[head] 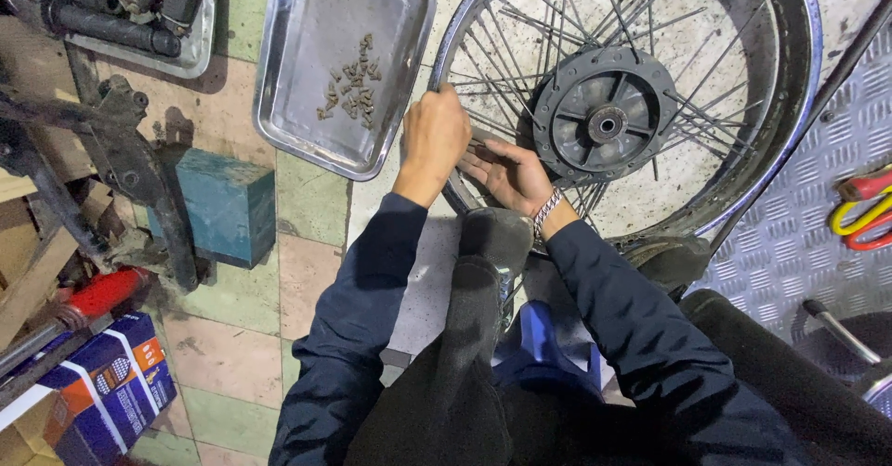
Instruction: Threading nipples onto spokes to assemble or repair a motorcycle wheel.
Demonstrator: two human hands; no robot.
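Note:
A spoked motorcycle wheel lies flat on the floor, its chrome rim [806, 20] circling a dark hub [606, 113]. My left hand [433, 136] is closed over the rim's near-left edge, gripping it. My right hand [508, 174] lies just inside the rim with its fingers on the spokes [502, 57] near the left hand; what the fingers pinch is too small to tell. A metal watch band sits on the right wrist. My knee and foot press against the rim's near edge.
A steel tray [279, 76] holding several small spoke nipples [351, 85] lies left of the wheel. A teal block [228, 206], dark frame parts and a blue carton [111, 382] stand at left. Checker plate [818, 196] with red and yellow tools [864, 210] is at right.

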